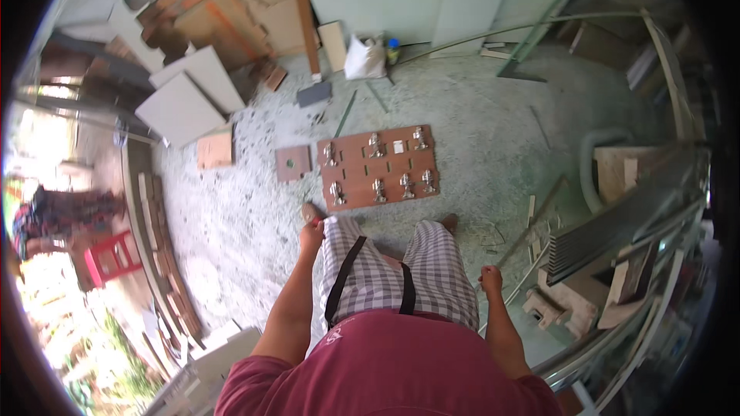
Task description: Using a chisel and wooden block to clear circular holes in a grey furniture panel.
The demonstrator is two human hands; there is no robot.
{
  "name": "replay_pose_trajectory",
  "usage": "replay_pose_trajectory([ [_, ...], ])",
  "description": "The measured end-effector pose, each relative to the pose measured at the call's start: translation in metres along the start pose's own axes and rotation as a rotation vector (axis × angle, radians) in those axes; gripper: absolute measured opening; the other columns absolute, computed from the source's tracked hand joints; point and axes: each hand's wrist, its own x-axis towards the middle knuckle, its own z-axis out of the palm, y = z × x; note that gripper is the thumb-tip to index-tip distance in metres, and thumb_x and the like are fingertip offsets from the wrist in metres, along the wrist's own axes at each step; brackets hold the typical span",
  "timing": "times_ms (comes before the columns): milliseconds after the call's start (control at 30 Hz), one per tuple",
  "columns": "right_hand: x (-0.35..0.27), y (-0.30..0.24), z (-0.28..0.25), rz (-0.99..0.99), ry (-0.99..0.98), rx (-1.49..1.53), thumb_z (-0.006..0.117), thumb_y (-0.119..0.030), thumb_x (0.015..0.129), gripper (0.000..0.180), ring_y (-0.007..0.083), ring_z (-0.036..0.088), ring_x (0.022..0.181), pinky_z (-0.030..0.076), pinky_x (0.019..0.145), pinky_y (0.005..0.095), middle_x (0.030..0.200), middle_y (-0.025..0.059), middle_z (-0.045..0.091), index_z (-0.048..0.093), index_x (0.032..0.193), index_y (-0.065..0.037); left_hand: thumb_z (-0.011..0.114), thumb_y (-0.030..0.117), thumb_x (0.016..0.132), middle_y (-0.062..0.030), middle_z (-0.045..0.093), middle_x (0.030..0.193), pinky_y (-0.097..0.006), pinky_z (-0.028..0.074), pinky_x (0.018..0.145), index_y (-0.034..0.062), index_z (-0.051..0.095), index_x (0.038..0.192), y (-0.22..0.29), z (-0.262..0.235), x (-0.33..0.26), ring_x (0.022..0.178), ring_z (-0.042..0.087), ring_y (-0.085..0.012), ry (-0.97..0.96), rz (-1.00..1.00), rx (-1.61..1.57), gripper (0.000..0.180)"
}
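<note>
My left hand (pixel 312 234) is closed beside my left thigh, with a small red spot at its fingers; what it holds is too small to make out. Out to the right of my right leg hangs my right hand (pixel 490 280), its fingers curled in and nothing showing in them. On the floor ahead of my feet lies a brown slotted board (pixel 354 177). Several shiny metal fittings, which look like cabinet hinges (pixel 406 183), stand on it in two rows. A small white square (pixel 398 147) lies among them. Neither hand touches the board.
A smaller brown panel (pixel 293 163) with a hole lies left of the board. Pale panels (pixel 181 108) lean at the far left, and a white sack (pixel 365 58) stands by the wall. A red plastic stool (pixel 113 259) is at left; metal profiles (pixel 593 239) crowd the right.
</note>
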Motion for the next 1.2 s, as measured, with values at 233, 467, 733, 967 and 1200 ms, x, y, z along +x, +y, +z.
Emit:
replay_pose_trajectory([
  [233,-0.004,-0.091,0.011,-0.053,-0.223,0.163,0.052,-0.023,0.091,0.025,0.0105,0.045,0.045,0.035,0.038,0.0260,0.065,0.0039,0.053,0.054,0.108,-0.005,0.061,0.033,0.083,-0.0142,0.064,0.060,-0.037,0.051,0.061,-0.0004,0.064,0.083,0.023,-0.013,-0.021,0.059,0.066,-0.0235,0.047,-0.046,-0.157,0.033],
  [467,-0.026,-0.207,0.004,-0.274,-0.367,0.086,0.050,-0.028,0.094,0.028,0.0086,0.042,0.045,0.034,0.039,0.0245,0.066,0.0022,0.052,0.054,0.110,-0.005,0.056,0.028,0.083,-0.0113,0.063,0.058,-0.038,0.050,0.058,-0.0006,0.064,0.076,0.035,-0.021,-0.032,0.056,0.064,-0.0230,0.105,-0.058,-0.195,0.031],
  [733,-0.009,-0.191,0.008,-0.265,-0.512,-0.171,0.050,-0.028,0.094,0.027,0.0097,0.044,0.046,0.035,0.039,0.0248,0.069,0.0031,0.054,0.054,0.109,-0.005,0.060,0.028,0.080,-0.0241,0.064,0.082,-0.045,0.049,0.075,-0.0025,0.064,0.084,-0.002,-0.014,-0.042,0.082,0.063,-0.0392,0.139,-0.231,-0.300,0.031],
  [967,0.011,-0.171,-0.010,-0.208,-0.559,-0.320,0.052,-0.028,0.093,0.027,0.0105,0.046,0.047,0.036,0.039,0.0252,0.068,0.0036,0.055,0.053,0.110,-0.007,0.058,0.027,0.079,-0.0251,0.064,0.084,-0.046,0.049,0.076,-0.0031,0.064,0.083,-0.028,-0.001,-0.077,0.082,0.062,-0.0399,0.233,-0.304,-0.390,0.031],
  [1200,0.045,-0.201,0.008,-0.265,-0.569,-0.233,0.053,-0.028,0.092,0.025,0.0109,0.049,0.050,0.040,0.041,0.0252,0.069,0.0033,0.055,0.054,0.107,-0.009,0.059,0.030,0.080,-0.0227,0.064,0.092,-0.045,0.048,0.079,0.0009,0.065,0.092,-0.057,0.001,-0.115,0.089,0.062,-0.0375,0.253,-0.460,-0.406,0.031],
])
